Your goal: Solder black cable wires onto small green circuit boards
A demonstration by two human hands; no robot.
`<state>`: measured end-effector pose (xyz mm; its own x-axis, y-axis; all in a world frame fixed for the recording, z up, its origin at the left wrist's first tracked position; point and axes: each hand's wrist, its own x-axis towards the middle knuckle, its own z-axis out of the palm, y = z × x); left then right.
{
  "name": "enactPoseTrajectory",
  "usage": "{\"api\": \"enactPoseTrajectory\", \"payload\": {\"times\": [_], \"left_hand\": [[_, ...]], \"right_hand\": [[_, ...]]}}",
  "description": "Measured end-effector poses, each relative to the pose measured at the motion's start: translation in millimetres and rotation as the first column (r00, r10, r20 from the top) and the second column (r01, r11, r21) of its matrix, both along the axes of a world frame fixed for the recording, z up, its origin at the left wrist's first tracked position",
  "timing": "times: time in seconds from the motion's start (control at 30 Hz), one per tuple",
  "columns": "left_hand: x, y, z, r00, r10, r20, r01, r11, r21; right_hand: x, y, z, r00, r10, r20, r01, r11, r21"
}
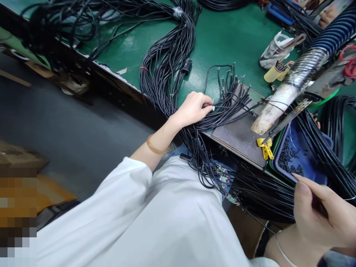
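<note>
My left hand [194, 107] is closed in a pinch on a thin black cable, above a thick bundle of black cables [164, 78] on the green table. The stripped cable ends [243, 94] fan out to its right, over a grey board [236, 139]. At the lower right is my right hand [319, 211], its thumb and fingers pressed together; whatever is between them is hidden. Small green circuit boards [224, 178] on cables hang near my lap, to the left of the right hand.
A hose with a whitish nozzle [264, 120] reaches over the board. Beside it are a yellow clip [266, 148], a blue tray [303, 155] of small black pieces, a clear cup [275, 50] and a yellow holder [272, 73]. More cable coils lie at the right.
</note>
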<state>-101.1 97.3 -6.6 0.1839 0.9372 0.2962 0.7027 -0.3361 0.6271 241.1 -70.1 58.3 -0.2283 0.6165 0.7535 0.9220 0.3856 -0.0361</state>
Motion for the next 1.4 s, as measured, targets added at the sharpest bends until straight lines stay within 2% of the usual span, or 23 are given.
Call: {"api": "enactPoseTrajectory", "payload": {"times": [0.07, 0.13, 0.23, 0.3, 0.43, 0.53, 0.63, 0.77, 0.87, 0.93, 0.97, 1.0, 1.07, 1.1, 1.2, 1.27, 1.33, 1.4], "left_hand": [[-1, 2, -3.9, 0.987, 0.139, 0.085, -0.143, 0.989, 0.046], [-3, 4, -8.1, 0.942, 0.261, 0.211, -0.28, 0.958, 0.064], [-9, 9, -11.2, 0.881, 0.337, 0.333, -0.366, 0.93, 0.027], [-12, 12, -9.2, 0.897, 0.328, 0.297, -0.339, 0.941, -0.012], [-13, 13, 2.8, 0.988, 0.156, 0.007, -0.156, 0.986, -0.06], [-9, 8, 12.2, 0.982, 0.15, -0.114, -0.154, 0.987, -0.034], [-7, 2, 15.5, 0.982, 0.164, -0.096, -0.165, 0.986, -0.008], [-9, 1, 11.4, 0.996, 0.078, -0.053, -0.081, 0.995, -0.051], [-10, 1, 12.5, 0.977, 0.155, 0.15, -0.152, 0.988, -0.031], [-13, -2, 21.8, 0.895, 0.211, 0.394, -0.182, 0.977, -0.111], [-15, -4, 29.8, 0.828, 0.223, 0.514, -0.146, 0.972, -0.187], [-18, -6, 40.3, 0.762, 0.217, 0.61, -0.057, 0.961, -0.27], [-26, -11, 67.6, 0.64, 0.175, 0.748, 0.141, 0.931, -0.338], [-31, -12, 83.7, 0.596, 0.16, 0.787, 0.182, 0.927, -0.326], [-38, -15, 132.4, 0.435, 0.022, 0.9, 0.266, 0.952, -0.152], [-33, -17, 155.6, 0.336, -0.046, 0.941, 0.27, 0.962, -0.049], [-16, -25, 161.8, 0.208, 0.006, 0.978, 0.275, 0.959, -0.064], [8, -37, 146.3, 0.072, 0.102, 0.992, 0.474, 0.871, -0.125]], "right_hand": [[2, 1, -1.6, 1.0, 0.008, 0.015, -0.008, 1.0, -0.004], [5, 1, -3.5, 1.0, 0.005, 0.028, -0.005, 1.0, -0.002], [9, -1, -5.0, 0.998, -0.049, 0.038, 0.05, 0.998, -0.029], [10, -2, -4.2, 0.995, -0.086, 0.057, 0.089, 0.994, -0.059], [5, -2, -0.4, 0.991, -0.07, 0.114, 0.082, 0.991, -0.108], [2, -1, 0.7, 0.994, -0.048, 0.1, 0.057, 0.994, -0.089], [3, -1, -0.2, 0.995, -0.035, 0.099, 0.042, 0.996, -0.073], [4, -1, -1.9, 0.99, -0.083, 0.111, 0.094, 0.991, -0.098], [4, -2, -3.2, 0.993, -0.08, 0.092, 0.09, 0.99, -0.107], [4, -2, -4.2, 0.993, -0.072, 0.095, 0.082, 0.991, -0.105], [4, -2, -4.6, 0.992, -0.072, 0.103, 0.082, 0.992, -0.101], [4, -2, -4.9, 0.991, -0.078, 0.111, 0.089, 0.991, -0.099], [5, -2, -4.9, 0.988, -0.097, 0.122, 0.11, 0.988, -0.105], [5, -2, -4.5, 0.987, -0.103, 0.12, 0.117, 0.987, -0.108], [3, 0, -2.3, 0.988, -0.098, 0.117, 0.112, 0.986, -0.127], [0, 1, -0.8, 0.988, -0.09, 0.125, 0.105, 0.988, -0.118], [-1, 2, -0.3, 0.987, -0.087, 0.134, 0.101, 0.99, -0.103], [0, 2, -0.9, 0.987, -0.089, 0.136, 0.101, 0.991, -0.085]]}}
